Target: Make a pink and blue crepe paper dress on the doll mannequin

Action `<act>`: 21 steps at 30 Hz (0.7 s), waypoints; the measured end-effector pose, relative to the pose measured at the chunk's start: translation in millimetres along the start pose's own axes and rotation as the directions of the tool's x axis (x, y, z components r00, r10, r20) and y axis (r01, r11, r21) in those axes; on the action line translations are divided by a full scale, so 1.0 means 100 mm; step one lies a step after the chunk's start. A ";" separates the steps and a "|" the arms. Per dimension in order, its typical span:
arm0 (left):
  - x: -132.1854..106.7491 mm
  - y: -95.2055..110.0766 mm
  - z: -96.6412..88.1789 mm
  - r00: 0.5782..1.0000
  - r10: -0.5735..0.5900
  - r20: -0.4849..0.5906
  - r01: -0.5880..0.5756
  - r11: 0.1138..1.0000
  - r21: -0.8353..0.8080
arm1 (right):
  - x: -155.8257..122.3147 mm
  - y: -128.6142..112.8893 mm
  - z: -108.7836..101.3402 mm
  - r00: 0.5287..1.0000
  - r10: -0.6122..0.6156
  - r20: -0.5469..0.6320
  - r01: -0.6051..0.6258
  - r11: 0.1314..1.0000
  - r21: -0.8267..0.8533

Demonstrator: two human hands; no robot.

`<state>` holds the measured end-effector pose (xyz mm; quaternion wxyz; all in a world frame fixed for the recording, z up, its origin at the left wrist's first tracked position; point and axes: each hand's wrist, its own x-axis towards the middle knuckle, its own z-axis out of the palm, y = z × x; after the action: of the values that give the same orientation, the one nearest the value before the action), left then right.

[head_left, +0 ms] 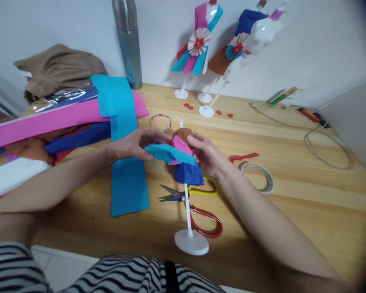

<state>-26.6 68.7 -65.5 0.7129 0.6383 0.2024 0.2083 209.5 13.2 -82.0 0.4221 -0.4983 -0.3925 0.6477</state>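
Note:
A small doll form on a white stand [190,240] is held above the wooden table [293,191]. It wears brown, pink and dark blue crepe paper [188,173]. My left hand [131,144] pinches a light blue paper strip [167,154] against the form's waist. My right hand [205,154] grips the form from the right side, fingers closed on its top. Red and yellow handled scissors [198,211] lie on the table just under the form.
Sheets of pink [49,120], light blue [125,162] and dark blue paper lie at left. Two dressed forms [198,44] stand at the back wall beside a steel flask [128,40]. Tape rolls [260,177], a red scrap, a cable [326,150] lie right.

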 end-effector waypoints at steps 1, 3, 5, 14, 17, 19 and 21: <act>-0.01 0.04 0.01 1.000 0.014 0.015 -0.015 0.999 0.037 | -0.01 0.00 0.01 0.999 0.034 -0.018 -0.033 0.998 0.056; -0.02 0.13 0.05 0.999 0.031 0.030 -0.034 0.993 0.113 | -0.02 0.01 0.03 0.997 0.071 -0.030 -0.068 0.994 0.091; -0.01 0.19 0.10 1.000 0.002 0.015 -0.005 0.976 0.217 | -0.03 0.03 0.04 0.998 0.057 -0.029 -0.056 0.997 0.048; 0.06 0.06 0.24 0.954 -0.089 -0.288 0.133 0.982 0.136 | -0.09 -0.08 -0.07 0.996 -0.076 -0.036 0.056 0.919 -0.390; 0.06 0.04 0.22 0.949 -0.214 -0.232 0.203 0.977 -0.072 | -0.14 -0.14 -0.06 0.933 -0.347 -0.094 0.236 0.789 -0.568; 0.07 0.05 0.20 0.950 -0.272 -0.151 0.247 0.955 -0.167 | -0.20 -0.17 0.01 0.890 -0.454 -0.039 0.347 0.731 -0.587; 0.09 0.08 0.19 0.958 -0.269 -0.101 0.261 0.962 -0.081 | -0.27 -0.19 0.11 0.880 -0.465 0.094 0.430 0.698 -0.573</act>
<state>-8.9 58.2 -56.2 0.7430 0.5687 0.3183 0.1527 205.6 -6.6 -53.7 0.4062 -0.5103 -0.6668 0.3605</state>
